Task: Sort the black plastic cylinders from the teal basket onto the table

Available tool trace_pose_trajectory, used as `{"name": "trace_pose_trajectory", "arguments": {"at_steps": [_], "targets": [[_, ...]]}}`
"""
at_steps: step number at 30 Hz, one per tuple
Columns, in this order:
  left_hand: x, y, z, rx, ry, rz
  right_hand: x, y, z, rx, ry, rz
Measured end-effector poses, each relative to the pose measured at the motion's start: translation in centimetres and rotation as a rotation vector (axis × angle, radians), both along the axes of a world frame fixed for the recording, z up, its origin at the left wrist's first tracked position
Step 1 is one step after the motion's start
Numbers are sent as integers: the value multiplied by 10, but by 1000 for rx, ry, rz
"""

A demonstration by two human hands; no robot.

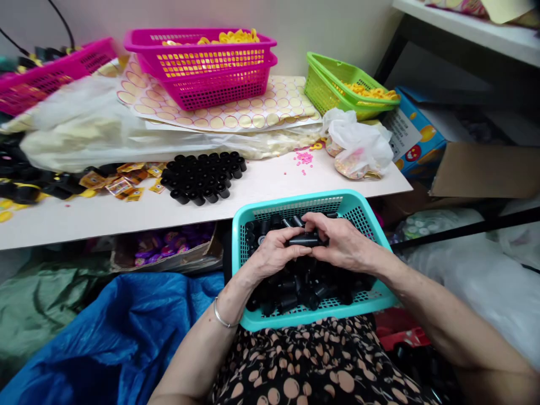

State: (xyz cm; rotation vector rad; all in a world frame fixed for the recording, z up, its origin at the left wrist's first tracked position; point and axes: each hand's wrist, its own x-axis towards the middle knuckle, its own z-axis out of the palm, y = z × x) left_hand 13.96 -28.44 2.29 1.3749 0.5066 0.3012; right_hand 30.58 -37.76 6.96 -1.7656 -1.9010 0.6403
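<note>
A turquoise basket (240, 225) rests on my lap, filled with several small black plastic tubes (295, 289). Both hands meet above it. My left hand (274, 253) and my right hand (343, 242) are closed on one black tube (304, 240) held level between them, fingers pinching its ends. A silver bangle circles my left wrist. On the white table beyond, a cluster of black tubes (205, 175) stands upright.
Two stacked pink baskets (211, 67) with yellow pieces, a green basket (337, 84), sticker sheets (253, 115), plastic bags (358, 143) and orange sachets (122, 183) crowd the table (105, 214). Blue plastic sheeting (126, 326) lies at my left. A shelf frame (464, 34) stands at the right.
</note>
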Motion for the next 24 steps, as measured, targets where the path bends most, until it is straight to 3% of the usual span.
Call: {"name": "trace_pose_trajectory", "arguments": {"at_steps": [4, 8, 14, 16, 20, 24], "targets": [[-7, 2, -1, -62, -54, 86, 5, 5, -2, 12, 217, -35], [-10, 3, -2, -11, -66, 46, -2, 9, -11, -10, 445, -64], [-3, 5, 3, 146, -47, -35, -9, 12, -24, -66, 713, -356], [-1, 11, 3, 257, -97, 5, -3, 11, -27, -104, 820, -458], [-12, 35, -6, 332, -158, 378, 13, 6, -30, -285, 1209, -663], [-41, 65, -26, 232, -69, 854, 17, 1, -31, -448, 1338, -652]]}}
